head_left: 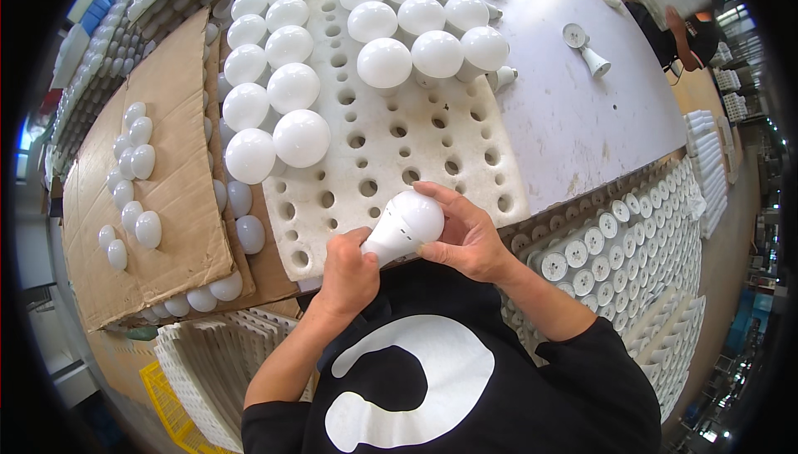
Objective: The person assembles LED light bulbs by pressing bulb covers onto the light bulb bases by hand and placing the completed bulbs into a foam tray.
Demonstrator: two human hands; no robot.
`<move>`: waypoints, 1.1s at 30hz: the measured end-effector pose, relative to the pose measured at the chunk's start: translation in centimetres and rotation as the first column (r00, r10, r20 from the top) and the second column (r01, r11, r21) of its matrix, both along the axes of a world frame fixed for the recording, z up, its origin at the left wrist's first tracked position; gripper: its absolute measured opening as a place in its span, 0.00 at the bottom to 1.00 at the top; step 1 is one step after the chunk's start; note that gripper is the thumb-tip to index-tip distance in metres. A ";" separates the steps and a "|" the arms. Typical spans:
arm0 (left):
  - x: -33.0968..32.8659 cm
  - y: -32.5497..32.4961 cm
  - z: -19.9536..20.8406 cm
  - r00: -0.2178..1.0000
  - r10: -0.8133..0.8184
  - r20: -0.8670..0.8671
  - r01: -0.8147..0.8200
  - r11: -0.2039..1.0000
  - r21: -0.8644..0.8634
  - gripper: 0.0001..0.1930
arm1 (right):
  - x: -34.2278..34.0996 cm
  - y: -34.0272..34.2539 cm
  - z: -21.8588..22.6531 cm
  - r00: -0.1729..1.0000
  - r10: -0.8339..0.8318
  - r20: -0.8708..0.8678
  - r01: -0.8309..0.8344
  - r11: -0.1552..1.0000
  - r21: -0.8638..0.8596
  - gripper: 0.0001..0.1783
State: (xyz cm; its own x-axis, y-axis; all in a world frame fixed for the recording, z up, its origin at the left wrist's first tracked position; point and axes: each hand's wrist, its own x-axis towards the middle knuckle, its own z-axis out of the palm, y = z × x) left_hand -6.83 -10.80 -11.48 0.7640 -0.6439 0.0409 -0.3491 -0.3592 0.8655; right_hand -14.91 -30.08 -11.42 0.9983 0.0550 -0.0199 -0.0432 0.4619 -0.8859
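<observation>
A white light bulb (pixel 405 223) is held between my two hands, just over the near edge of a foam tray. Its narrow base end sits in my left hand (pixel 347 271), whose fingers are closed round it. My right hand (pixel 467 234) curves about the round dome, with thumb and fingertips on either side. The white foam tray (pixel 386 173) is punched with rows of holes, bare toward me. Bulbs with round white domes (pixel 385 63) stand in its far part, and two more columns of bulbs (pixel 247 106) line its left side.
Cardboard (pixel 158 204) with small white domes lies at the left. Several loose bulbs (pixel 594 61) lie on the white tabletop (pixel 573 121). Racked round white parts (pixel 615 246) fill the right side. Stacked foam trays (pixel 208 354) and a yellow crate (pixel 170 404) stand lower left. Another person's hand (pixel 675 22) holds a pale panel far right.
</observation>
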 end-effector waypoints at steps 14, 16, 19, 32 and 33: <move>1.6 -1.4 -2.5 0.969 0.235 -0.073 -0.239 0.970 -0.050 0.11 | 9.7 -3.6 1.3 0.783 -0.053 0.620 0.618 0.187 -0.764 0.38; 1.6 -0.9 -3.5 0.964 0.266 0.008 -0.264 0.959 -0.103 0.11 | 9.9 -3.4 1.3 0.774 -0.041 0.631 0.628 0.168 -0.760 0.38; 1.6 -0.4 -3.3 0.963 0.264 -0.056 -0.268 0.961 -0.066 0.13 | 9.6 -3.7 1.6 0.801 -0.049 0.597 0.593 0.210 -0.777 0.37; 1.5 -0.9 -4.2 0.954 0.295 -0.050 -0.299 0.946 -0.128 0.12 | 11.8 -21.7 -3.6 0.950 -0.312 0.022 -0.009 -0.095 -0.995 0.29; 1.4 -1.1 -4.0 0.954 0.297 -0.030 -0.298 0.945 -0.136 0.12 | 11.7 -21.9 -4.0 0.943 -0.331 0.034 -0.002 -0.107 -0.994 0.29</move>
